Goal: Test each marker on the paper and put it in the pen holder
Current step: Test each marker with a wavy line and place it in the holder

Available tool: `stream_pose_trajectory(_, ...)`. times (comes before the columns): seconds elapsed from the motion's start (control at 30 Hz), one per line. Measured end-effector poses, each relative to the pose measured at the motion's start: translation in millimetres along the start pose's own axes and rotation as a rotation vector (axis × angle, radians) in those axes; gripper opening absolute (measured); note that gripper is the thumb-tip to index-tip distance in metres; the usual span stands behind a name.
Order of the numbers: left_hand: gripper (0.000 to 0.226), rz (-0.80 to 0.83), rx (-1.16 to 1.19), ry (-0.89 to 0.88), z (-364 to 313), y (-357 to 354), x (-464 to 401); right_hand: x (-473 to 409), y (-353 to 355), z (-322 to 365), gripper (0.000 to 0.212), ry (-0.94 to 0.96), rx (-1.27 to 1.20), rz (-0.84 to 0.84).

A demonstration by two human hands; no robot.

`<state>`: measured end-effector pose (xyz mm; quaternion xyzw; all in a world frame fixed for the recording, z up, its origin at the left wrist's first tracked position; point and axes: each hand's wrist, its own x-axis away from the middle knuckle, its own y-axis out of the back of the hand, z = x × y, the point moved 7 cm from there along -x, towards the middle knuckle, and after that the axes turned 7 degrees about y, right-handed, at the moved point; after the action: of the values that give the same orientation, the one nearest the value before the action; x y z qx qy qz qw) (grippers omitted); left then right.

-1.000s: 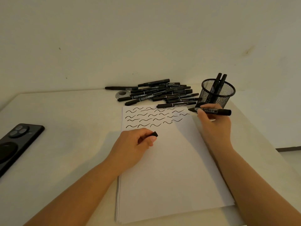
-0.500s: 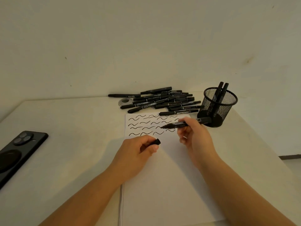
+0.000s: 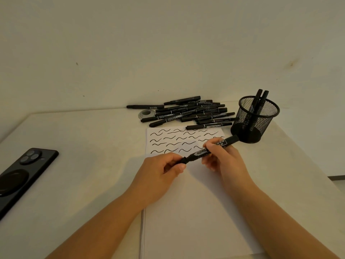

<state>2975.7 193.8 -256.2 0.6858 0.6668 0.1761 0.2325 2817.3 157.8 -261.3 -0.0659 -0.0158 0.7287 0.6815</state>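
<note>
My right hand point(image 3: 224, 159) grips a black marker point(image 3: 226, 142) by its middle, above the white paper point(image 3: 196, 202). Its tip end points left and meets the black cap point(image 3: 183, 160) that my left hand point(image 3: 160, 172) pinches between thumb and fingers. Rows of black wavy test lines point(image 3: 177, 141) cover the paper's far part. A black mesh pen holder point(image 3: 254, 119) stands at the paper's far right corner with two markers upright in it. A pile of several black markers point(image 3: 192, 113) lies behind the paper.
A black phone point(image 3: 22, 174) lies face down at the table's left edge. A small roll of clear tape point(image 3: 146, 114) sits by the marker pile. The wall runs close behind the table. The table's right edge slopes away past the holder.
My right hand has brought the marker from the paper's far right back toward my left hand. The marker's tip now meets the cap that my left hand holds.
</note>
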Motion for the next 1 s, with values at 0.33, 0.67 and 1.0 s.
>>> stream_pose_trajectory(0.33, 0.010, -0.108, -0.101, -0.064, -12.2, 6.9, 4.8, 5.9, -9.8, 11.6, 0.027, 0.120, 0.036, 0.079)
stream_pose_trajectory(0.67, 0.027, -0.233, -0.302, -0.156, -29.2, 16.5, 15.0, 10.4, -17.8, 12.8, 0.016, 0.198, -0.014, 0.166)
stream_pose_trajectory(1.0, 0.028, -0.051, 0.032, 0.016, -16.4, 6.8, 13.4, 9.8, -19.9, 12.8, 0.014, 0.219, 0.010, 0.243)
